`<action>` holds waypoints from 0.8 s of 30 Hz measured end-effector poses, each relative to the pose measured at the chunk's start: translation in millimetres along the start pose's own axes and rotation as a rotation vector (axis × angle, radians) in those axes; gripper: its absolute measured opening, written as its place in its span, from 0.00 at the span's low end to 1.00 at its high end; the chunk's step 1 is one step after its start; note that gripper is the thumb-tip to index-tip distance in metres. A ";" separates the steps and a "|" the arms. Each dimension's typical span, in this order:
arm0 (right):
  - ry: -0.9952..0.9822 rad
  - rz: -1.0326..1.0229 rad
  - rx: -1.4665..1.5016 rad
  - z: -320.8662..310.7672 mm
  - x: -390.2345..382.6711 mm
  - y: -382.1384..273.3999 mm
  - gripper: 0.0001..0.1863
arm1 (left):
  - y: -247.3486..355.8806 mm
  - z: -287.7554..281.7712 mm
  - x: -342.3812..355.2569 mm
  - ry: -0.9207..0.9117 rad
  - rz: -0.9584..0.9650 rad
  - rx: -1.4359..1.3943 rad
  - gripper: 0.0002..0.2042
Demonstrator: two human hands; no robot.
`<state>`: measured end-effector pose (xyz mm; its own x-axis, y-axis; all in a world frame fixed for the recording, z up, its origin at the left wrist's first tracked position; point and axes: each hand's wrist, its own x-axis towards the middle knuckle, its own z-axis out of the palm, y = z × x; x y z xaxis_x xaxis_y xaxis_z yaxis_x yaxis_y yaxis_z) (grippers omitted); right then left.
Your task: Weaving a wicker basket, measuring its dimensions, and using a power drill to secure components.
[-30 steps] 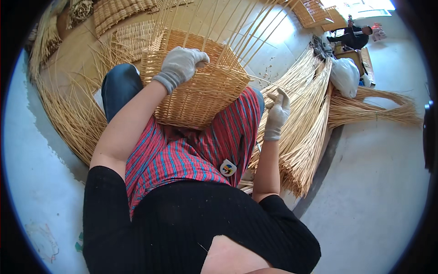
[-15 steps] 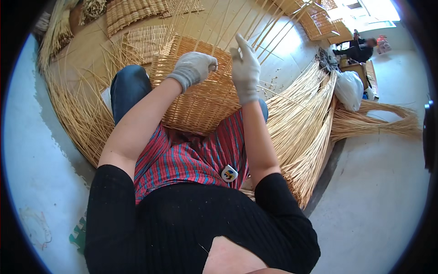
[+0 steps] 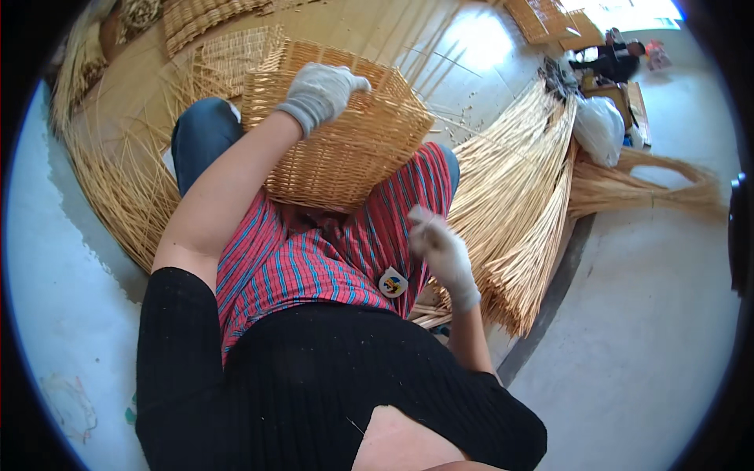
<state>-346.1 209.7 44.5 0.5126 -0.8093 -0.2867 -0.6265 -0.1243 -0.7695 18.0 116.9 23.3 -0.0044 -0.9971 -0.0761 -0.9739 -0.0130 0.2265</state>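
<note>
A woven wicker basket [image 3: 338, 161] rests tilted between my knees, with upright stakes rising from its far side. My left hand [image 3: 322, 88], in a pale knitted glove, is closed over the basket's upper edge; its fingertips are partly hidden. My right hand [image 3: 441, 250], gloved too, is off the basket and held over my right thigh, next to the red striped apron [image 3: 290, 275]. Motion smears its fingers, so whether it holds anything does not show.
A big bundle of pale wicker rods [image 3: 510, 212] lies at my right, beside a white plastic bag [image 3: 598, 129]. Loose rods [image 3: 126, 188] spread on the left. Woven panels [image 3: 236, 59] lie on the floor ahead. A person in dark clothes [image 3: 616, 63] is far off at the upper right.
My right hand has come down from above the basket, toward me and beside my right thigh. The left hand stays at the basket's edge. The view has shifted slightly.
</note>
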 end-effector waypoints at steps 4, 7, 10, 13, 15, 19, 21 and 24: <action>-0.403 -0.265 -0.536 5.6 -54.0 -25.6 0.28 | -8.7 -5.1 25.8 0.028 -0.001 0.055 0.24; -0.326 -0.185 -0.692 26.5 -58.7 -28.6 0.28 | -8.1 -8.5 37.4 0.155 -0.021 0.142 0.25; -0.328 -0.164 -0.677 33.3 -55.6 -20.7 0.25 | 6.7 -9.3 35.9 0.406 -0.091 0.424 0.23; -0.323 -0.158 -0.563 30.4 -50.8 -16.3 0.25 | 37.2 -8.7 40.2 0.415 -0.105 0.251 0.22; -0.325 -0.178 -0.549 28.3 -47.8 -15.8 0.24 | 57.6 -5.9 49.6 0.282 -0.165 0.048 0.21; -0.301 -0.200 -0.474 24.2 -44.2 -14.6 0.22 | 65.2 2.9 63.5 0.169 -0.225 -0.125 0.27; -0.265 -0.191 -0.386 20.2 -42.5 -15.3 0.23 | 58.8 7.2 66.1 0.109 -0.210 -0.085 0.28; -0.195 -0.227 -0.291 13.3 -33.4 -20.8 0.29 | 54.0 7.1 73.7 0.031 -0.150 -0.018 0.28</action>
<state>-342.3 247.0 62.5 0.7408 -0.6225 -0.2523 -0.6104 -0.4670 -0.6398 -36.5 43.2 23.0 0.1484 -0.9857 -0.0802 -0.9589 -0.1633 0.2322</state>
